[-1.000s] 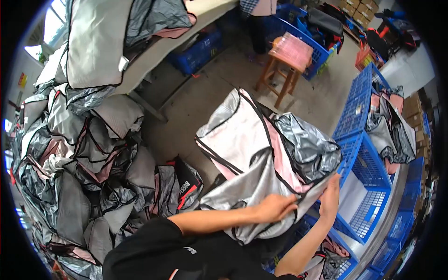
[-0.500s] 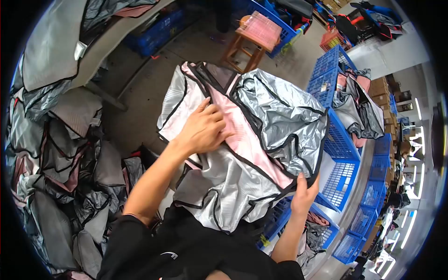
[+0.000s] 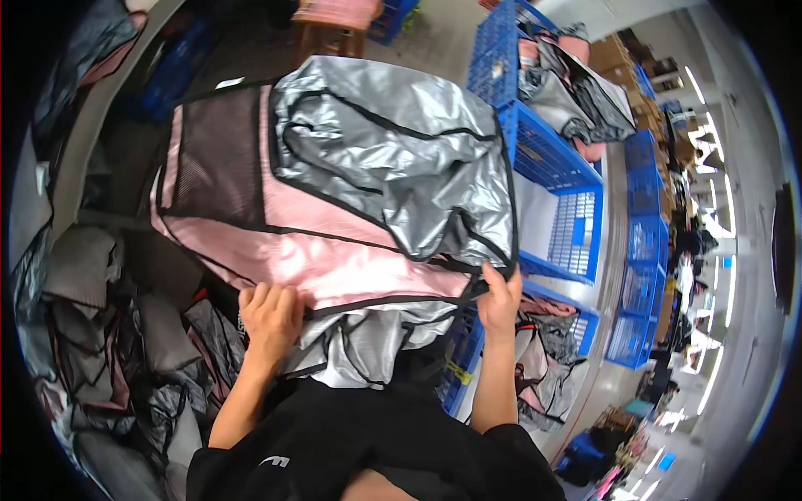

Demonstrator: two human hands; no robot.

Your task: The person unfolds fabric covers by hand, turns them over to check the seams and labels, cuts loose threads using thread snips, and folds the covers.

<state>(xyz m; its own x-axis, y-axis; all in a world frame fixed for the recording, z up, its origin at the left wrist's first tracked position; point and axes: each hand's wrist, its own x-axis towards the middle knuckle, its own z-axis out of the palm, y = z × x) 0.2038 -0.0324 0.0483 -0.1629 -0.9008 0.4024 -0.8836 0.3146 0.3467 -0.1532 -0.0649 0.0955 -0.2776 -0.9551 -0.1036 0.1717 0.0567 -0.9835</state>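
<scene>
A sewn fabric piece (image 3: 342,242) in pink and shiny silver, edged with black binding, is spread out in front of me. Dark mesh fills a panel on its left side, and crumpled silver lining covers its upper right. My left hand (image 3: 271,321) has its fingers curled over the near pink edge, gripping it. At the lower right corner, my right hand (image 3: 499,302) pinches the black-bound edge between thumb and fingers. More silver fabric of the piece hangs in folds below the pink edge, close to my shirt.
Similar silver and pink pieces lie heaped on the left (image 3: 142,334). Blue plastic crates (image 3: 555,200) line the right side, one topped with a fabric bundle (image 3: 576,92). A wooden stool (image 3: 334,37) with a pink top stands beyond the fabric.
The fabric has turned and flattened, now showing the pink side and mesh panel. My left hand has moved down and left from its middle to the near edge. The right hand keeps the corner.
</scene>
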